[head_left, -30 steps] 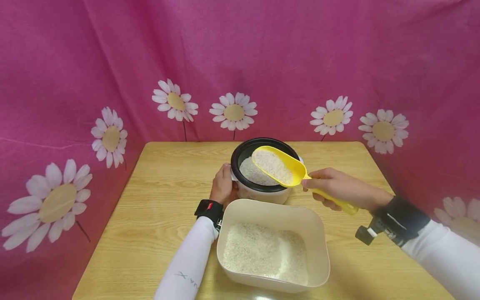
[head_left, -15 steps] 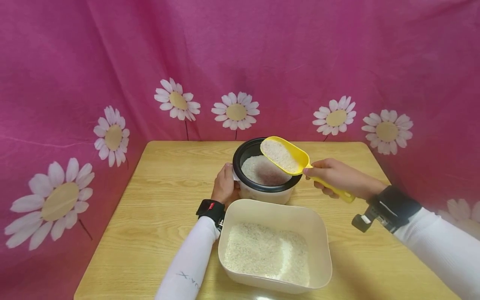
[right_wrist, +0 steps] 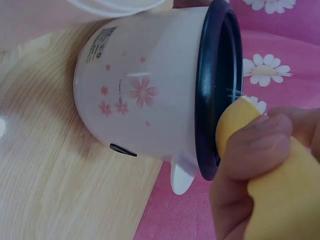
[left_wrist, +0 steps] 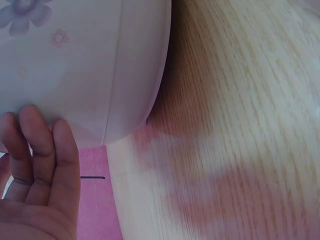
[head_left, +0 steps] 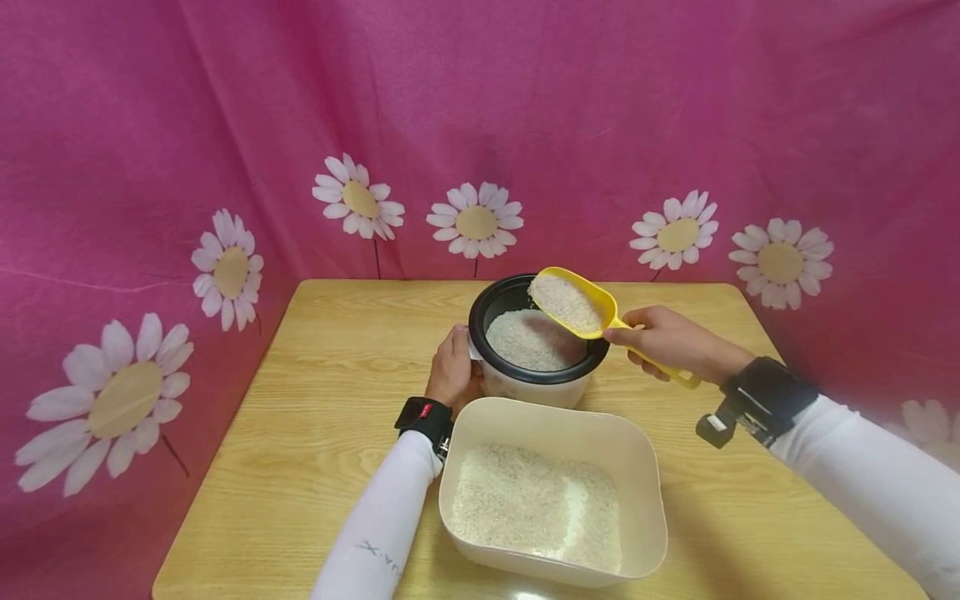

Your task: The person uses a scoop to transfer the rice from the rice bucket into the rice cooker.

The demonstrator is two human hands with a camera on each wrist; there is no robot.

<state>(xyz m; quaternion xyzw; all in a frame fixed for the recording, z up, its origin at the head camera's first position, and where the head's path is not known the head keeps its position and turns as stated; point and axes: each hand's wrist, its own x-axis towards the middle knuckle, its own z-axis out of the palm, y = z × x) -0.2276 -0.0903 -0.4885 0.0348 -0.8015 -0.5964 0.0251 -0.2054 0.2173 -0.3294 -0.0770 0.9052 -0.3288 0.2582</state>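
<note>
In the head view my right hand (head_left: 670,340) grips the handle of a yellow scoop (head_left: 606,305) heaped with rice (head_left: 567,302). The scoop is held over the right side of a rice cooker (head_left: 536,385), and a few grains fall from its lip. Rice (head_left: 531,340) also lies inside the cooker's dark pot. My left hand (head_left: 450,368) holds the white side handle on the cooker's left; its curled fingers (left_wrist: 65,150) touch the flowered body in the left wrist view. In the right wrist view my right thumb (right_wrist: 260,145) presses on the scoop handle (right_wrist: 287,200).
A cream tub (head_left: 637,492) with a layer of rice stands in front of the cooker, close to my left wrist. Both stand on a wooden table (head_left: 322,400). A pink curtain (head_left: 570,125) with daisies hangs behind and at both sides.
The scoop has moved back and slightly right over the cooker, and grains now drop from its lip. My left hand keeps its hold on the cooker; the tub stays in place.
</note>
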